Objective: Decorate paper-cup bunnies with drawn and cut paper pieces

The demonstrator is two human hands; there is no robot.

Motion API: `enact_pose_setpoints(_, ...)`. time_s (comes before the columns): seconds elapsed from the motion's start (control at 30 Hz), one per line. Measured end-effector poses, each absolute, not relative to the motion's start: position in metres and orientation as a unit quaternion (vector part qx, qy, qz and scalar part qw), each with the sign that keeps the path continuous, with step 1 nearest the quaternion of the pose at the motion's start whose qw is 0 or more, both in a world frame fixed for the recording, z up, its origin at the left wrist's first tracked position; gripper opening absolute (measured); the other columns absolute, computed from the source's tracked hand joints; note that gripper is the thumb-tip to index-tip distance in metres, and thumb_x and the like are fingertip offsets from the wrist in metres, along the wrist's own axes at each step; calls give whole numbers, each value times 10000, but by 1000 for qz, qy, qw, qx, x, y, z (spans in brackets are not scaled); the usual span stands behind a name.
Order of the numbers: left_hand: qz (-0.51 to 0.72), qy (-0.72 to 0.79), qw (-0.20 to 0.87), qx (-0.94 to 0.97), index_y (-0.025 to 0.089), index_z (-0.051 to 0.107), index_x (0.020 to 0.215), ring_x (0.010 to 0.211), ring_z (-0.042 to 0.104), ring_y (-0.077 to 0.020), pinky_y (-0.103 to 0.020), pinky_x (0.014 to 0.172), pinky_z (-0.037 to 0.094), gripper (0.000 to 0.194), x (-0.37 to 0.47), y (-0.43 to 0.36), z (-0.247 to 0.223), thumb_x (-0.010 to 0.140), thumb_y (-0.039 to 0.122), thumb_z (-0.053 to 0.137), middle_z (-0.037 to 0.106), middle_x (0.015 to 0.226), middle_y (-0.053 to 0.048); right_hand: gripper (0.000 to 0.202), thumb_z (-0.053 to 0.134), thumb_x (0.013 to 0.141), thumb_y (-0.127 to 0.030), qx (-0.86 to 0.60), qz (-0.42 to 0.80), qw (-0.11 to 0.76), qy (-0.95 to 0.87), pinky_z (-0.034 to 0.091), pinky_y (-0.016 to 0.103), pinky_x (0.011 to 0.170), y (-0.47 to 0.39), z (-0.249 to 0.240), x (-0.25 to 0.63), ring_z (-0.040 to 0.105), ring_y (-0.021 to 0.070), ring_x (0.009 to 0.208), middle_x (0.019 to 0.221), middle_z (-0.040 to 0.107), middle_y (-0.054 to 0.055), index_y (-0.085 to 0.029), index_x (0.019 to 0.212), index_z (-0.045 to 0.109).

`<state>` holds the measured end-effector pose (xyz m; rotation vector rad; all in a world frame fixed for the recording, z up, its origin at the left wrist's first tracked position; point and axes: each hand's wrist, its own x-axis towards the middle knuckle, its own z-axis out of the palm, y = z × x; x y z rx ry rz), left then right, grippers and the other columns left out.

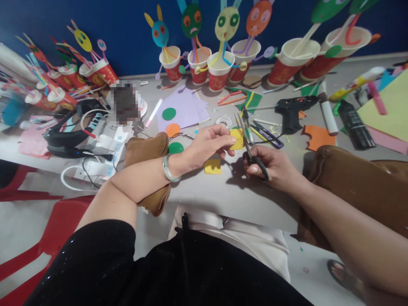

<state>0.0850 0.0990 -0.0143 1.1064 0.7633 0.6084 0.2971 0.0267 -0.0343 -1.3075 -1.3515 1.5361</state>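
Between the thumb and fingers of my left hand (212, 142) is a small yellow paper piece (236, 139). My right hand (270, 168) is wrapped round the black handles of a pair of scissors (246, 138), whose blades point away from me, beside the right edge of the yellow piece. Whether the blades touch the paper I cannot tell. Below my left hand a second yellow paper square (213, 167) lies on the table. Green and orange paper circles (173, 129) lie to the left of my left hand, some on purple paper (185, 106).
Paper cups (220, 70) with paper-faced figures stand along the blue wall. A glue gun (295, 111), utility knife (266, 134), markers (328, 112) and orange paper scraps (318, 137) lie to the right. Brown cushions (146, 153) flank my arms. A power strip (113, 146) with cables sits left.
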Motion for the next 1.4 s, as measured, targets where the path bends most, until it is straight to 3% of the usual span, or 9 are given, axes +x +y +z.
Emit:
enact_pose_setpoints(0.83, 300, 321, 737, 514, 228, 478, 824, 662, 720, -92, -205, 578, 513, 513, 81, 102, -19, 847, 514, 904, 675, 743, 54, 762, 930, 596, -892, -494, 597, 333, -537, 369, 237, 486, 28, -38, 303, 517, 126, 497, 546, 640, 22, -215, 688, 593)
enact_pose_setpoints(1.4, 290, 333, 726, 527, 240, 434, 818, 652, 714, -87, -204, 581, 526, 562, 82, 103, -18, 838, 586, 876, 745, 779, 25, 737, 1018, 522, -792, -498, 616, 338, -508, 345, 223, 475, 28, -40, 302, 501, 111, 480, 526, 628, 8, -211, 670, 589)
